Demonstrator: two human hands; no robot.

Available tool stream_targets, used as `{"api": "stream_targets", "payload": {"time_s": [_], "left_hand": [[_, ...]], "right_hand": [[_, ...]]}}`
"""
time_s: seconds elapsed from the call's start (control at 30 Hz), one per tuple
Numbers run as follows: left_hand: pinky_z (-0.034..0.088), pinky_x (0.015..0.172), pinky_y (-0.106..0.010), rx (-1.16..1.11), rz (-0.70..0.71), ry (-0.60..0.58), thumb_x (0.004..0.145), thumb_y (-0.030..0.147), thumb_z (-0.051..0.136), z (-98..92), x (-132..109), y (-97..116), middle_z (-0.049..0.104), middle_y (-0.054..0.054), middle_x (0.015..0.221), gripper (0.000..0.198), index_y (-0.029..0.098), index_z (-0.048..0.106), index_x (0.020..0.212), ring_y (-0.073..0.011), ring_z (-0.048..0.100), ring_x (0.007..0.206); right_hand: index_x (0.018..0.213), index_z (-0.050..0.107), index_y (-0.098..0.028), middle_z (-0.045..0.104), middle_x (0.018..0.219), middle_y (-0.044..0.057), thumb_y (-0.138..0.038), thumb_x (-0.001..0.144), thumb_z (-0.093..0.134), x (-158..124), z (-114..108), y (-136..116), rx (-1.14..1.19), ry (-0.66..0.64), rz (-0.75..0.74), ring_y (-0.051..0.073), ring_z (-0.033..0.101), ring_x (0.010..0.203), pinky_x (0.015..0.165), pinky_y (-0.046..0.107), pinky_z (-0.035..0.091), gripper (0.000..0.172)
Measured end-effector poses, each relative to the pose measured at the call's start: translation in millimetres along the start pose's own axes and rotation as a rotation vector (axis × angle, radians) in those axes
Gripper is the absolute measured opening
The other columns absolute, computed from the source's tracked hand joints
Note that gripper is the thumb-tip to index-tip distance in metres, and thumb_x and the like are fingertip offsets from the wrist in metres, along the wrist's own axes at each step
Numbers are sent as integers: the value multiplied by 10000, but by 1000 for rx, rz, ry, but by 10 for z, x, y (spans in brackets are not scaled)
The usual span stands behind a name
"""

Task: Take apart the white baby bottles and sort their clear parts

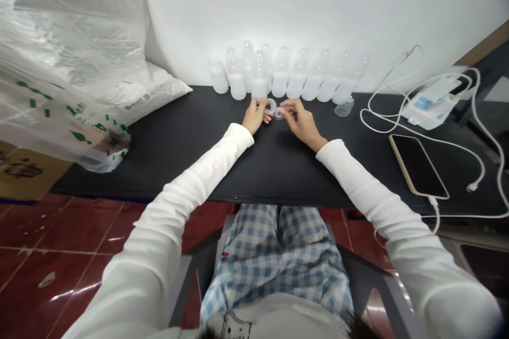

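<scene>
My left hand is closed on a clear plastic ring just above the black table. My right hand pinches a small clear nipple piece right beside the ring. Both hands meet just in front of a row of several white baby bottles lined along the wall. One clear cap lies on the table at the right end of the row.
A large plastic bag fills the left side of the table. A phone lies at the right with a white cable and a white charger box. A cardboard box stands on the red tiled floor at the left.
</scene>
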State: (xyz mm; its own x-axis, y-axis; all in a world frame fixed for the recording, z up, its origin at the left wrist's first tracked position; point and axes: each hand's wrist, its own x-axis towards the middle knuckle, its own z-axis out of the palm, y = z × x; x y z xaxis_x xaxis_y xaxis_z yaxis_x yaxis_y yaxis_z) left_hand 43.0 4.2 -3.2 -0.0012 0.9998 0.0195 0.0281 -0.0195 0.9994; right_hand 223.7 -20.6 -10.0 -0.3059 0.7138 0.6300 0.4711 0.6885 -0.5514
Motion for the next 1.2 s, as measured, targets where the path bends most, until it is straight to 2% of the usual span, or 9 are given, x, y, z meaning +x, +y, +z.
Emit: {"api": "stream_targets", "payload": {"time_s": [0.13, 0.27, 0.47, 0.57, 0.67, 0.77, 0.9, 1.03, 1.2], "left_hand": [[515, 518, -171, 79, 171, -144, 1074, 392, 573, -5, -45, -51, 663, 67, 632, 188, 206, 564, 1046, -72, 653, 510], [554, 572, -177, 151, 279, -250, 1066, 424, 569, -12, -77, -67, 698, 46, 674, 231, 199, 617, 1083, -82, 694, 576], [596, 680, -215, 152, 325, -301, 1053, 438, 581, -20, -63, -83, 722, 15, 753, 304, 183, 651, 1204, -98, 723, 677], [600, 709, -213, 147, 323, -337, 1023, 396, 644, -23, -63, -91, 746, 3, 827, 337, 190, 629, 1289, -96, 728, 728], [601, 726, -213, 162, 338, -336, 1033, 350, 625, -27, -68, -97, 753, -1, 842, 323, 189, 620, 1313, -89, 721, 725], [601, 729, -215, 189, 347, -327, 1048, 325, 591, -25, -72, -102, 743, 13, 797, 290, 187, 620, 1302, -86, 712, 695], [603, 731, -225, 200, 324, -295, 1055, 286, 565, -9, -70, -114, 744, 19, 793, 223, 189, 613, 1250, -90, 717, 686], [595, 716, -234, 184, 286, -270, 1020, 225, 609, 1, -65, -116, 737, 18, 799, 162, 173, 589, 1171, -95, 712, 673], [559, 701, -215, 254, 332, -279, 992, 189, 630, -1, -109, -78, 696, 56, 703, 80, 191, 602, 1067, -87, 690, 627]], "right_hand": [[1116, 589, -226, 732, 891, 48, -757, 1012, 458, -5, 26, 25, 34, -27, 28, 186, 688, 746, 733, 333, 528, 556], [1057, 597, -223, 669, 726, 0, -777, 984, 496, -1, 6, 79, 2, -5, 100, 156, 603, 609, 638, 305, 455, 568], [969, 577, -224, 592, 652, -30, -758, 964, 543, 4, -7, 102, -35, 56, 172, 145, 569, 586, 605, 295, 394, 536], [1022, 563, -223, 568, 653, -44, -752, 951, 565, 17, -5, 115, -42, 62, 209, 147, 558, 582, 600, 296, 383, 534], [1179, 518, -221, 551, 675, -64, -760, 927, 599, 30, 0, 139, -25, 55, 254, 154, 552, 587, 599, 296, 389, 600], [1240, 465, -225, 531, 696, -68, -757, 950, 561, 34, 5, 151, 32, -23, 245, 158, 536, 588, 613, 308, 406, 613], [1134, 486, -252, 551, 712, -50, -770, 989, 469, 30, 9, 134, 81, -134, 170, 157, 529, 598, 632, 319, 422, 539], [995, 498, -252, 582, 716, -34, -809, 964, 470, 38, 11, 116, 96, -103, 163, 131, 510, 584, 606, 296, 424, 558], [888, 483, -253, 562, 670, -41, -755, 931, 576, 51, -6, 95, 141, -93, 176, 121, 482, 577, 583, 282, 421, 512]]}}
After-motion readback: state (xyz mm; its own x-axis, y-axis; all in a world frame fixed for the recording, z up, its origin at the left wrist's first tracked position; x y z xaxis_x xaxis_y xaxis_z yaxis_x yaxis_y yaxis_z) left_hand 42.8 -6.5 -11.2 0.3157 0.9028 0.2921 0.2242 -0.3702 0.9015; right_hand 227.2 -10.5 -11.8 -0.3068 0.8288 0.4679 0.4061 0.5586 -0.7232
